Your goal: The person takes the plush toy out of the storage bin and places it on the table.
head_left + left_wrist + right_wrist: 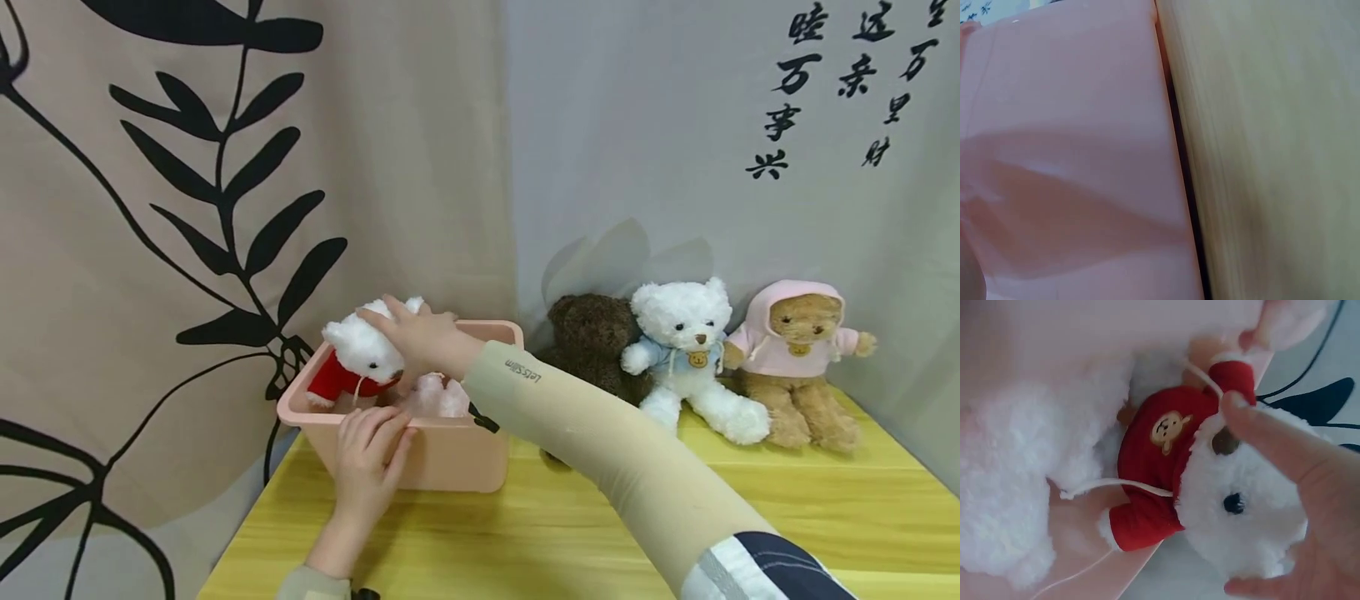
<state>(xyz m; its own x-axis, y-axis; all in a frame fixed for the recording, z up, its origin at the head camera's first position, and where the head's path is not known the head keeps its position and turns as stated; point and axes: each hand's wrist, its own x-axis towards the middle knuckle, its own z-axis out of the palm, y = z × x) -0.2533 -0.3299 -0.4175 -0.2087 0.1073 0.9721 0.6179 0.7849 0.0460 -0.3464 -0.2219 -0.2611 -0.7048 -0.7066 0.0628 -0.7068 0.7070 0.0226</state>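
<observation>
A white teddy bear (365,343) in a red top leans at the left end of a pink plastic bin (457,458). Over its head lies my right hand (423,340), gripping the plush; in the right wrist view the thumb (1266,431) crosses by the bear's nose and another finger reaches the far side of the head. My left hand (367,458) holds the bin's front rim, fingertips at the top edge and thumb along the outer wall. Beside the bear, a pale fluffy plush toy (1004,469) sits inside the bin, partly hidden by the rim and right arm.
Right of the bin, a dark brown teddy bear (592,342), a white bear in blue (682,321) and a tan bear in a pink hoodie (795,358) sit along the back of the wooden table (480,542). A printed curtain (420,167) hangs close behind.
</observation>
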